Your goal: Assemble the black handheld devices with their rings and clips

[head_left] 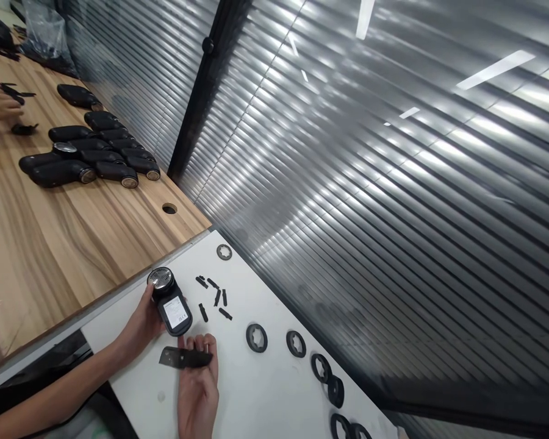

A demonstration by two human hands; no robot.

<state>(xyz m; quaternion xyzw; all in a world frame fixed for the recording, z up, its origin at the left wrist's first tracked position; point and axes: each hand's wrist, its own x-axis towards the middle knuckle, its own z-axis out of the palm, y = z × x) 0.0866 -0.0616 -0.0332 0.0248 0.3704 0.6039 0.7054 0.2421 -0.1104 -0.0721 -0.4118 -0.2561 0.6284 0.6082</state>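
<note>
My left hand (pixel 152 316) grips a black fabric shaver (pixel 176 311), its round perforated metal head up and a white label on its body facing me. Just below it, my right hand (pixel 198 390) is palm up, fingers curled around a dark flat strip (pixel 183 358) with a slanted end; its exact kind is unclear. The strip is apart from the shaver. Several small black plastic pieces (pixel 203 312) lie on the white table to the right of the shaver. Black notched rings (pixel 257 338) are spread along the table's right side.
On the adjoining wooden table (pixel 119 244) several black shavers (pixel 64 173) lie in a group near a cable hole (pixel 169 208). Another person's hand (pixel 0 103) is at far left, near a clear plastic bag (pixel 46 30). A ribbed glass wall (pixel 348 183) borders both tables.
</note>
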